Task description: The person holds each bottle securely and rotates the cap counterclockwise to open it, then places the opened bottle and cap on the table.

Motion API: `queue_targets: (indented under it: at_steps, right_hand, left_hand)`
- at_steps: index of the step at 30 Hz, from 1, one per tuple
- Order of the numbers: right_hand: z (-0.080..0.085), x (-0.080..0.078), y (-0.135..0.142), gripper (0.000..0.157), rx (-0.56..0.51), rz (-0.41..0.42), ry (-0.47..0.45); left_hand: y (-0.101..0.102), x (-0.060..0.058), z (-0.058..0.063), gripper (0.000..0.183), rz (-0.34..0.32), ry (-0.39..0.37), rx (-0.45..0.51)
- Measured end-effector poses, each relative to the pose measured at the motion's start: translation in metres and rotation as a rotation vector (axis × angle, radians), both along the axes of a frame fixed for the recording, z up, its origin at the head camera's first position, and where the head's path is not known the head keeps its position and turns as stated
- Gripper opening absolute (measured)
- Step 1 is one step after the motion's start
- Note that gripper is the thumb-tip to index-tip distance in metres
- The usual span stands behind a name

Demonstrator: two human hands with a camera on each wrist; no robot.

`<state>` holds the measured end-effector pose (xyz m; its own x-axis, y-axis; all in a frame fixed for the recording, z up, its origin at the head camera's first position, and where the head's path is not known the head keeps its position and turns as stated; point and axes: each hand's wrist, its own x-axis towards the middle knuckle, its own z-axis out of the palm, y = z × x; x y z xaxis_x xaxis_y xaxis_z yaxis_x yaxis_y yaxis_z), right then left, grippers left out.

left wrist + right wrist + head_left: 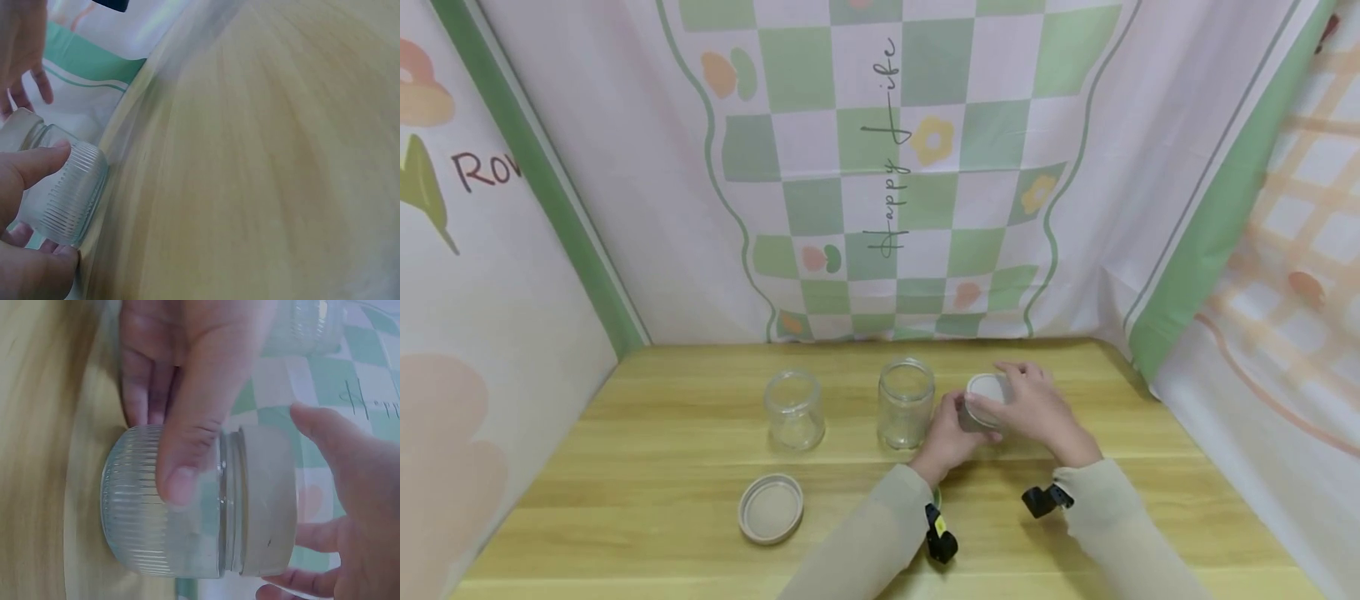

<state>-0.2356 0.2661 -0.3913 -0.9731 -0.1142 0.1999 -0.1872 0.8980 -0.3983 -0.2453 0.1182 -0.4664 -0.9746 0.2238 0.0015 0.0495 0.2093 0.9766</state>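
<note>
A ribbed glass jar (134, 506) stands on the table with a pale lid (269, 500) on its mouth. My left hand (953, 437) grips the jar round its body, the thumb (181, 484) lying along the glass below the neck. My right hand (1037, 404) is at the lid with its fingers spread. In the right wrist view its thumb (325, 428) stands off the lid, while other fingers lie close to the lid's far edge. Left of the hands stand a taller lidless glass jar (906, 408) and a rounder lidless glass jar (795, 412).
A loose beige lid (771, 510) lies on the wooden table (647, 500) at the front left. Under my left wrist a green rim (937, 498) shows, mostly hidden. A checked curtain (887, 208) hangs behind the table's back edge, with more curtains at both sides.
</note>
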Motion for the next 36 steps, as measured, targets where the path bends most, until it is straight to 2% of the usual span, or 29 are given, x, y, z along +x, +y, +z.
queue_targets:
  at_steps: [4,10,28,36]
  right_hand:
    - [-0.0007,0.0036,-0.0050,0.095,0.078,-0.052,0.010]
    - [-0.0062,0.0038,-0.0063,0.090,0.142,-0.034,0.042]
    - [-0.0071,0.0007,-0.0028,0.078,0.081,0.030,0.063]
    - [-0.0021,0.0022,-0.0018,0.072,0.040,0.072,0.025]
  left_hand:
    - [0.0006,-0.0004,-0.0015,0.075,0.003,0.007,-0.012]
    - [0.0019,-0.0011,-0.0036,0.074,0.007,0.016,-0.036]
    - [0.0026,-0.0025,-0.0028,0.074,0.012,0.014,-0.019]
    - [0.0016,-0.0021,-0.0019,0.074,0.003,0.003,-0.010]
